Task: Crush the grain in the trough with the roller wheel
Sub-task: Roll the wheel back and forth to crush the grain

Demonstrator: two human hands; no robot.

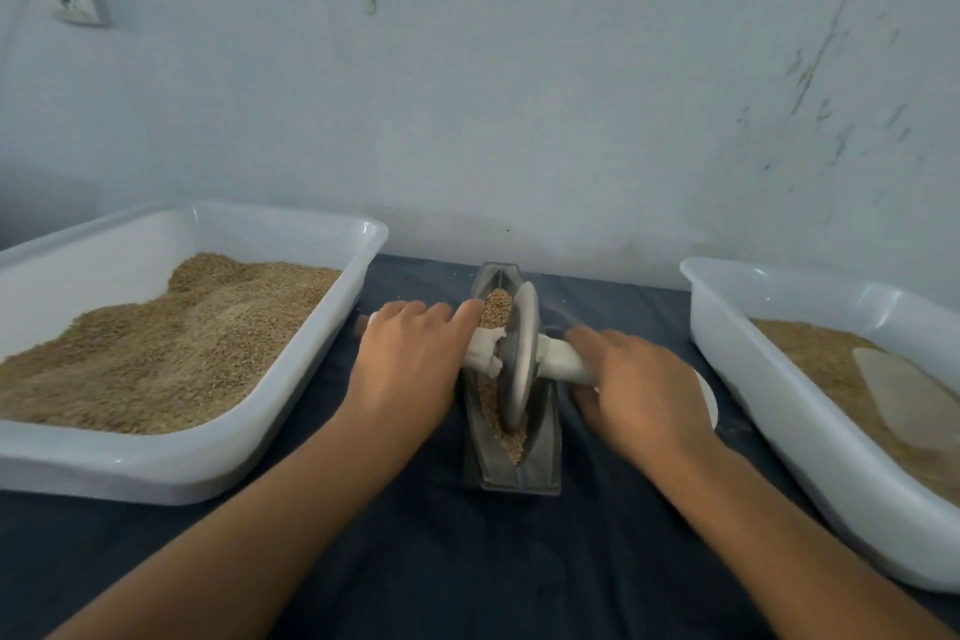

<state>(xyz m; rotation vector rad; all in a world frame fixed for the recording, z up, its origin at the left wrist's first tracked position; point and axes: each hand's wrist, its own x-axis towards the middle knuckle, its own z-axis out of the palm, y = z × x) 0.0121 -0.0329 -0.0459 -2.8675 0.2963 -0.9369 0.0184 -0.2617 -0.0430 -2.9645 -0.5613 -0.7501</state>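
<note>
Both hands, left (410,369) and right (641,395), gripped the wheel (519,353) handle mid-trough (511,473), where grain (497,309) looked largely whole, crushing barely begun.

Both forearms stretched forward, left hand (410,364) and right hand (644,395) palms down, fingers curled

Trough (511,476) between two grain trays (182,463) (810,478), roller wheel (519,353) in it, wall (519,94) behind.

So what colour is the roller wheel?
Grey metal roller wheel, seen in the head view.
</note>
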